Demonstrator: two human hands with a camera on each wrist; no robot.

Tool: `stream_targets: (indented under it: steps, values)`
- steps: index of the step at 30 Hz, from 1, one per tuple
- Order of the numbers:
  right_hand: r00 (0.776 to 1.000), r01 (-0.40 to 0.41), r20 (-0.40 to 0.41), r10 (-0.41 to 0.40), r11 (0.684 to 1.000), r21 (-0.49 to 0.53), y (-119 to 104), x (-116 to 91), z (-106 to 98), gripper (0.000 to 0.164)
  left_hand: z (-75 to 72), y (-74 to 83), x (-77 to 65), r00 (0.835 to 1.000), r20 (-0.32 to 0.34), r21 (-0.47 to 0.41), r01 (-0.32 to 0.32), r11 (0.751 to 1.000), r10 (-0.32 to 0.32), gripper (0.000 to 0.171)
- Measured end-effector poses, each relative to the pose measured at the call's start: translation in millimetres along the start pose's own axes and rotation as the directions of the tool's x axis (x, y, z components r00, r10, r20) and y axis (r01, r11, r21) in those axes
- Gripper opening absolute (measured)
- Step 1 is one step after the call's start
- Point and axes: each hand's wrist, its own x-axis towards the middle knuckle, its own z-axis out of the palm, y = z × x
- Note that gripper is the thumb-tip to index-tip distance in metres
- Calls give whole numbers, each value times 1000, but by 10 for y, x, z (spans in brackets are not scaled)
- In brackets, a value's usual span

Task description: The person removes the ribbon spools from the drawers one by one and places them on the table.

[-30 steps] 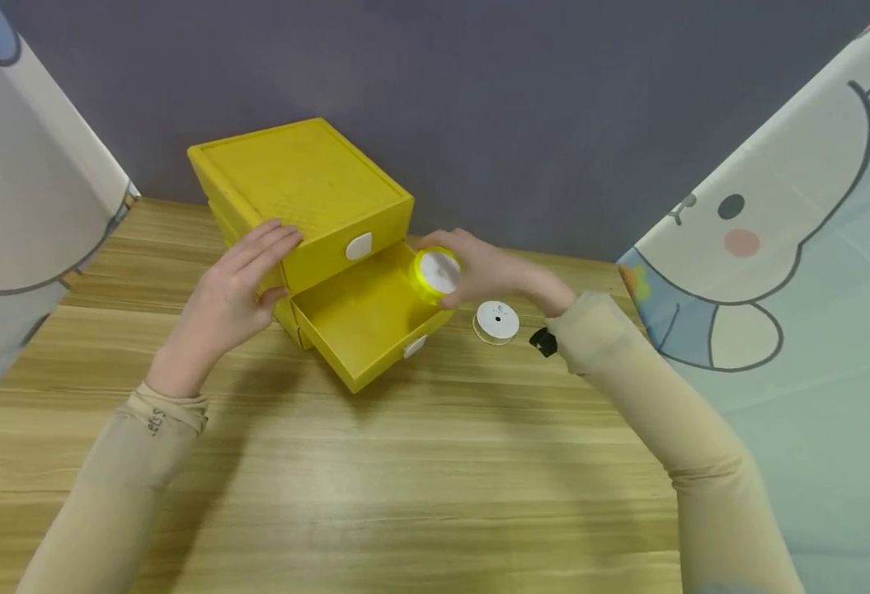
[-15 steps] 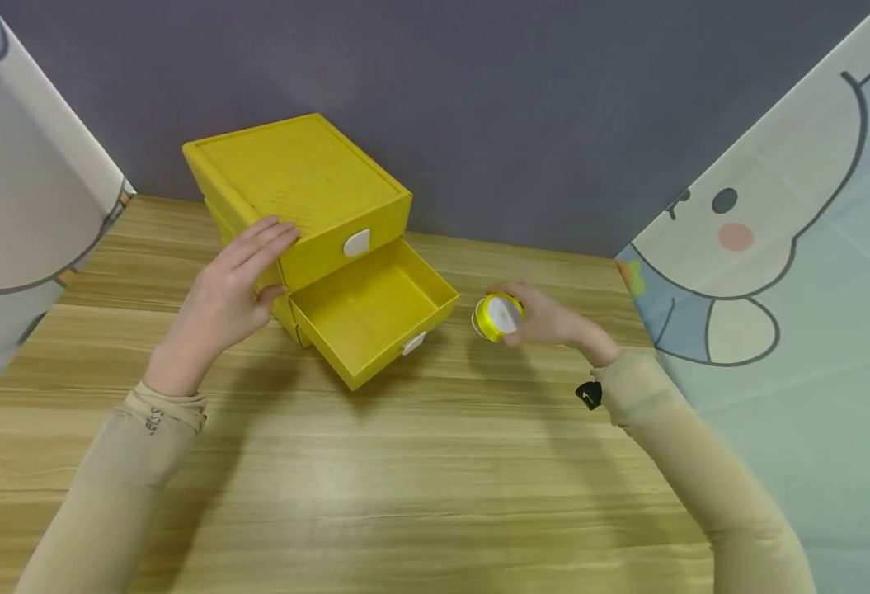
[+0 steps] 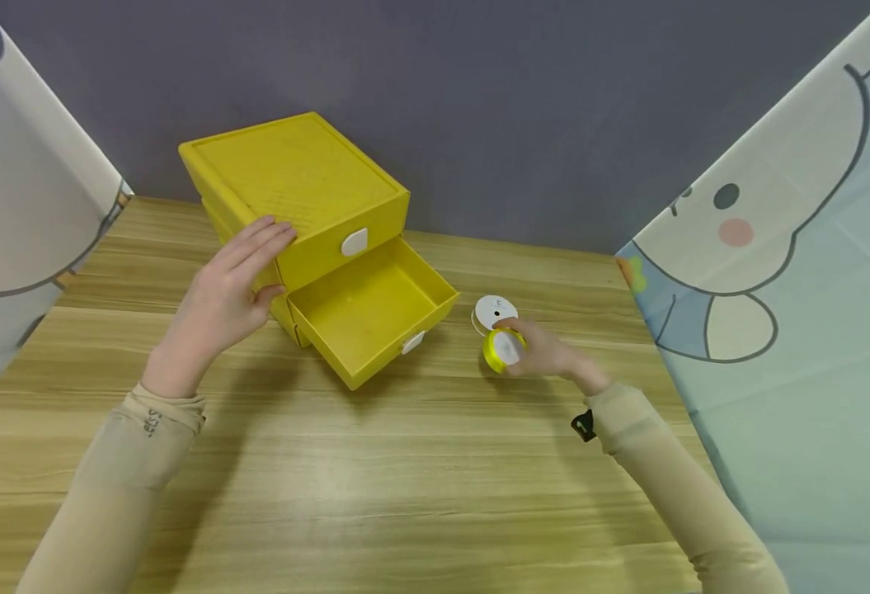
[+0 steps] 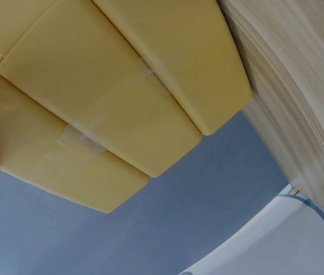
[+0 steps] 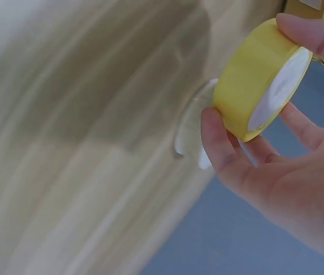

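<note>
My right hand (image 3: 552, 353) pinches a roll of yellow ribbon (image 3: 494, 355) between thumb and fingers, its white side facing up. In the right wrist view, the ribbon roll (image 5: 250, 74) is tilted, held a little above the table. A white spool (image 3: 491, 308) lies flat on the table just behind it, partly covered by the hand. My left hand (image 3: 221, 295) rests on the near left top corner of a yellow drawer unit (image 3: 293, 177), fingers extended. Below its top drawer, another drawer (image 3: 375, 301) is pulled out with nothing visible inside.
The wooden table (image 3: 375, 487) runs up to a dark grey back wall (image 3: 494, 115). Cartoon-printed cloths (image 3: 791, 346) hang at both sides. A white handle (image 3: 413, 341) projects from the pulled-out drawer. The left wrist view shows the unit's stacked side panels (image 4: 101, 97).
My right hand has carried the yellow ribbon roll from over the drawer rightward, past the white spool and toward me. The left hand has stayed on the unit's corner.
</note>
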Motion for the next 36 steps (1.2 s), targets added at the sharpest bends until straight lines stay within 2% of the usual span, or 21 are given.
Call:
stream_targets:
  steps: [11, 16, 23, 28, 36]
  values:
    - [996, -89, 24, 89, 996, 30, 125, 6, 204, 80, 4, -7, -3, 1000, -2, 2, -3, 1000, 3, 75]
    - [996, -87, 8, 87, 996, 23, 149, 23, 286, 82, 7, -11, -1, 1000, -2, 3, 0, 1000, 0, 75]
    - [996, -72, -50, 70, 996, -49, 151, 54, 382, 78, 14, -5, 4, 1000, -2, 3, 2, 1000, -2, 74]
    - [996, -74, -61, 69, 994, -80, 152, 59, 413, 76, 19, -7, 3, 1000, -14, 4, -8, 1000, 8, 73]
    - [995, -84, -65, 82, 996, -24, 178, 28, 420, 81, 23, -20, 0, 1000, -22, 1, -16, 1000, 16, 73]
